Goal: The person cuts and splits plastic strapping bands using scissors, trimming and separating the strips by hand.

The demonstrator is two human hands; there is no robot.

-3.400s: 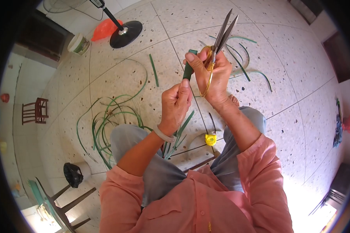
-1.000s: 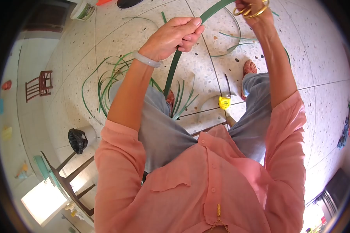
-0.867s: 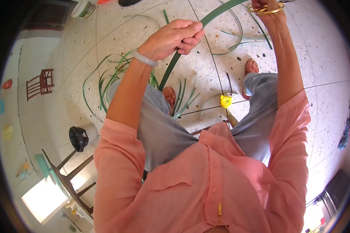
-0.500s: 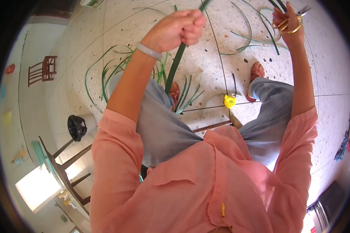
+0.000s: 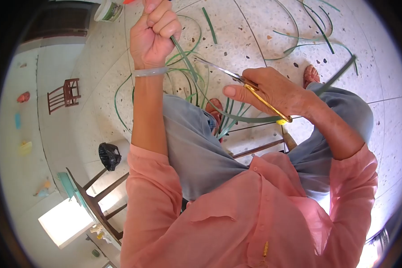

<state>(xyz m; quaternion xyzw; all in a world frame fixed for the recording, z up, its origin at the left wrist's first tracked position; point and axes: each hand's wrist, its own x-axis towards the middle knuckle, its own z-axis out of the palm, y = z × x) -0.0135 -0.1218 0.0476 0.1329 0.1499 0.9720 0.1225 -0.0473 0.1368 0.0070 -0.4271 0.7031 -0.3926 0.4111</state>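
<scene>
My left hand, with a pale bangle on its wrist, is closed around a long green strip near the top of the view. From that fist the strip hangs down, curves right beneath my other hand and rises past the wrist to a free end. My right hand grips scissors with gold handles and silver blades. The blades point left toward the strip, just below the left fist; whether they touch it I cannot tell. Something orange-red shows beside the left fist at the top edge.
Cut strips lie on the speckled tile floor, with more strips near the left sandal. A mostly hidden yellow tape measure lies between the feet. A black-lined bin, a small brown chair and a white bucket stand left.
My right hand has come inward and down from the upper right, bringing the scissors near the strip. My left hand has shifted left and slightly up, still holding a strip.
</scene>
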